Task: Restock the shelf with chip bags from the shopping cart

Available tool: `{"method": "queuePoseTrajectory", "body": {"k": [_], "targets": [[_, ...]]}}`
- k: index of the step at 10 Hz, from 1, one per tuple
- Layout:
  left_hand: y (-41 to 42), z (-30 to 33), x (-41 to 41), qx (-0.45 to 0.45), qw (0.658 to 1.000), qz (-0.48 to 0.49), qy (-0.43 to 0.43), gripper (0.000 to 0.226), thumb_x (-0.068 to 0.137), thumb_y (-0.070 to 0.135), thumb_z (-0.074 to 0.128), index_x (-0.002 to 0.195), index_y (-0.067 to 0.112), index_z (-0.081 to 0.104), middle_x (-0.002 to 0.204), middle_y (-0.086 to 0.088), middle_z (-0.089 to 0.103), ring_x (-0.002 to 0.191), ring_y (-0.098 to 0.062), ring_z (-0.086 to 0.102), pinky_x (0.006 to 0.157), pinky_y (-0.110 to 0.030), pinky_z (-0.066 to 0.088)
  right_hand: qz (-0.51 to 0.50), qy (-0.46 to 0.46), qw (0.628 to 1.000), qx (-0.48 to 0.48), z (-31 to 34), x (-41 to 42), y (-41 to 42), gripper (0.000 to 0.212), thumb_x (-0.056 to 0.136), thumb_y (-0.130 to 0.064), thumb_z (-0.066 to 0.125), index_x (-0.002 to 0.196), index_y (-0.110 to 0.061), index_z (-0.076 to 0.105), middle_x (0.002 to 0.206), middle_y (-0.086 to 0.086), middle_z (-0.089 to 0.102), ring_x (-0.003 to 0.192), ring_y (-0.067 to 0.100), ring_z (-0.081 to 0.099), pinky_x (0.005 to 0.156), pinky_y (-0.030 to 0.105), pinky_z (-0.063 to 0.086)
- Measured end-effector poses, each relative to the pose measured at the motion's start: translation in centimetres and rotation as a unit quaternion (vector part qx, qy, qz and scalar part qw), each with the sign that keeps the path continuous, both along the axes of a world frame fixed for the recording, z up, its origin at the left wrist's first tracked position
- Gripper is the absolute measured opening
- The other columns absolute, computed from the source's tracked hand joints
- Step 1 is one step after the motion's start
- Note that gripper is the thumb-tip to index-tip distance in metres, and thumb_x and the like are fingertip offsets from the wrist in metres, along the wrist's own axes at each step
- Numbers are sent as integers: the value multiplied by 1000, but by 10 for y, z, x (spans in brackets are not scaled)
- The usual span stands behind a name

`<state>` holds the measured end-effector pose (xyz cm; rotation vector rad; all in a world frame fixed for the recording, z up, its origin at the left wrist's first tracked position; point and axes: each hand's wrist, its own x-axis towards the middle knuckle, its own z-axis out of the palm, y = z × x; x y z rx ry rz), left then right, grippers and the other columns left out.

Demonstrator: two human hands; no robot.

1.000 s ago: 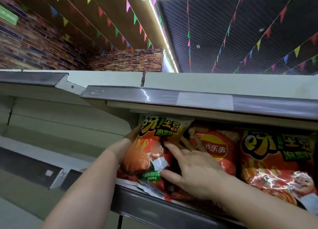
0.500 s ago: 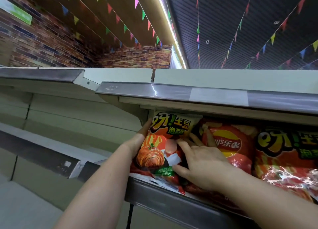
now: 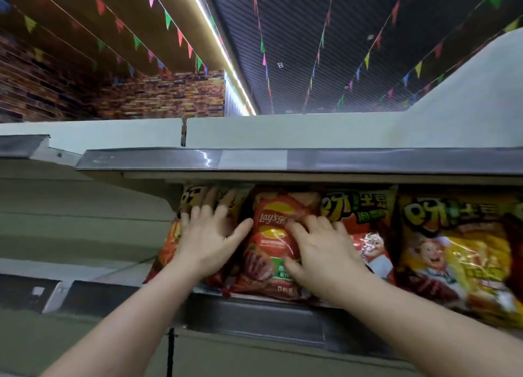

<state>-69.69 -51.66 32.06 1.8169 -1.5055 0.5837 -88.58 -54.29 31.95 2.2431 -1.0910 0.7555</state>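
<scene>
Several chip bags stand in a row on the shelf (image 3: 254, 311) under the upper shelf rail (image 3: 254, 161). My left hand (image 3: 208, 240) lies flat with spread fingers on the front of the leftmost orange bag (image 3: 167, 243), pressing it back. My right hand (image 3: 319, 252) rests with slightly bent fingers on the right side of the red Lay's bag (image 3: 271, 235), thumb at its lower edge. To the right stand an orange-and-green bag (image 3: 365, 215) and a yellow bag (image 3: 458, 249). The shopping cart is out of view.
The shelf bay to the left (image 3: 70, 235) shows bare back panels and a grey front rail (image 3: 28, 291). The upper shelf rail hangs close above the bag tops. Bunting and a light strip (image 3: 220, 51) run across the ceiling.
The camera has swung right. My left hand moved from behind the orange bag's left edge onto its front. My right hand shifted from that bag to the red Lay's bag.
</scene>
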Motion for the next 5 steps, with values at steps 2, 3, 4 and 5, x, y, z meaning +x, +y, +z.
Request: {"method": "queuePoseTrajectory", "body": {"k": [2, 3, 4, 5], "targets": [[-11, -1, -7, 116, 982, 112, -95, 75, 90, 67, 17, 145, 18, 33, 148, -14, 35, 134, -32, 32, 113, -48, 13, 26, 34, 994, 97, 5, -5, -4, 57, 97, -39, 38, 147, -18, 21, 146, 8, 34, 133, 25, 33, 114, 40, 15], [-7, -1, -15, 82, 987, 107, -84, 81, 86, 73, 13, 147, 21, 28, 152, -13, 27, 139, -31, 24, 115, -51, 9, 52, 21, 995, 78, 4, -23, 7, 58, 96, -40, 40, 148, -21, 20, 153, 6, 24, 141, 22, 20, 116, 41, 7], [2, -7, -38, 33, 994, 63, -88, 100, 69, 78, -5, 149, 25, 21, 154, -13, 23, 144, -30, 12, 117, -47, 3, 66, 5, 996, 65, -4, -55, 19, 54, 97, -39, 39, 147, -23, 23, 156, 2, 16, 145, 17, 5, 117, 40, -3], [10, -12, -68, 22, 996, 3, -84, 107, 58, 75, -9, 151, 28, 16, 158, -12, 14, 146, -27, 4, 117, -42, -2, 12, -12, 998, 52, -10, -100, 24, 53, 97, -38, 37, 146, -22, 24, 156, 1, 14, 145, 16, 2, 116, 41, -3]]}}
